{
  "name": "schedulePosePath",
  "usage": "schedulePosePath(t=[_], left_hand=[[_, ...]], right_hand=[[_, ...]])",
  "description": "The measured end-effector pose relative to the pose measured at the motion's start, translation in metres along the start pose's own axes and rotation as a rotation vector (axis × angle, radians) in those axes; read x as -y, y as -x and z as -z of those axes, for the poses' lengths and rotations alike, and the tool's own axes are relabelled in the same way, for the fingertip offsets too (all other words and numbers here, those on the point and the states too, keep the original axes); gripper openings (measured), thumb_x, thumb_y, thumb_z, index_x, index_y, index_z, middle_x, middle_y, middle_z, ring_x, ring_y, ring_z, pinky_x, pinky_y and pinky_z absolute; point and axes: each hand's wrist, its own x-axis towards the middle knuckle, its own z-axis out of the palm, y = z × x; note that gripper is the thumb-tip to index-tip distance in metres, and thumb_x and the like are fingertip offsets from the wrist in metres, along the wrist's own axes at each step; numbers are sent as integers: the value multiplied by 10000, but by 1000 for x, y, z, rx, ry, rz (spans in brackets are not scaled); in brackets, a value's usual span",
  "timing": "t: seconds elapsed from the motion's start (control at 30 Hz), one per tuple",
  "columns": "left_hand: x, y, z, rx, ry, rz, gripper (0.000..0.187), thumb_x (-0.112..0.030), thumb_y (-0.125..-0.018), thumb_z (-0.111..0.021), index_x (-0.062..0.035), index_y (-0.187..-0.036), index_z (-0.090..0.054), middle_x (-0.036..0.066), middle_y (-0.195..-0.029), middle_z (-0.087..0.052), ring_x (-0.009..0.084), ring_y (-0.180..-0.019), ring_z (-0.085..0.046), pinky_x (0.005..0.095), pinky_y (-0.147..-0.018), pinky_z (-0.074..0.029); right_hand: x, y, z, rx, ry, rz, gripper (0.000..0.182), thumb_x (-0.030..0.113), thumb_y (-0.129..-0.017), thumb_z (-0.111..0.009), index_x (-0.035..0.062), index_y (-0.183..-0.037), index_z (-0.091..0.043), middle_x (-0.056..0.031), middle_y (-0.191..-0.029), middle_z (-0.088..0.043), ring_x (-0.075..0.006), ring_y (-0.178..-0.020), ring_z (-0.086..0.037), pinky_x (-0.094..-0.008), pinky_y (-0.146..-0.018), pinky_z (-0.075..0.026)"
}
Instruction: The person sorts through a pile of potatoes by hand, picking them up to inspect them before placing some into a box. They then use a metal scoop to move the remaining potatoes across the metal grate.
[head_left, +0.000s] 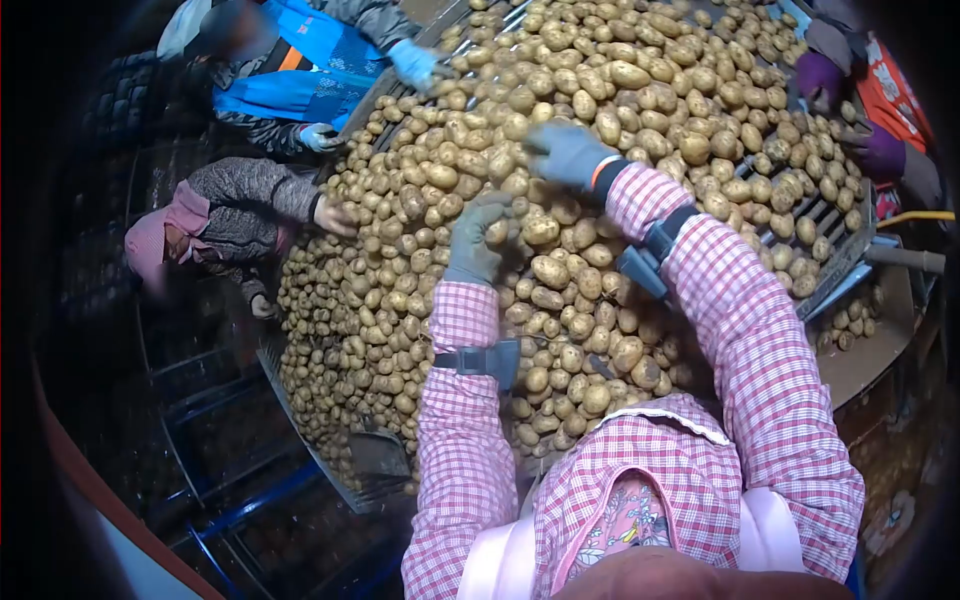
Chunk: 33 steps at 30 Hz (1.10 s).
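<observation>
A thick layer of potatoes point(390, 290) lies under and around both my hands. My left hand point(474, 242), in a grey-green work glove, is closed, its fingers and thumb curled round one potato point(497, 233). Farther up and to the right, my right hand point(570, 156) wears a grey-blue glove with a dark and orange cuff. Its fingers reach left over the heap, slightly smeared by motion, apart and with nothing visible in them. Potatoes below that palm are partly hidden.
Co-workers stand at the left and upper right; their gloved hands point(415, 65) and a bare hand point(335, 215) are at the potatoes' edges. Roller bars point(800, 210) show at the right. A metal plate point(380, 454) sits at the lower left edge, a yellow bar point(915, 217) far right.
</observation>
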Motion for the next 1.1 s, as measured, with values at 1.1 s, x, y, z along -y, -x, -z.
schedulePosePath(t=[1.1], left_hand=[[-96, 58, -109, 134, -364, -125, 541, -375, -1015, -509, -52, -1447, -490, 139, -1304, -573, 289, -1128, -554, 432, -1041, -399]], right_hand=[[65, 196, 16, -258, -1743, -469, 458, 390, -1006, -595, 109, -1364, -542, -93, -1260, -622, -231, -1098, -644, -396, -884, -597]])
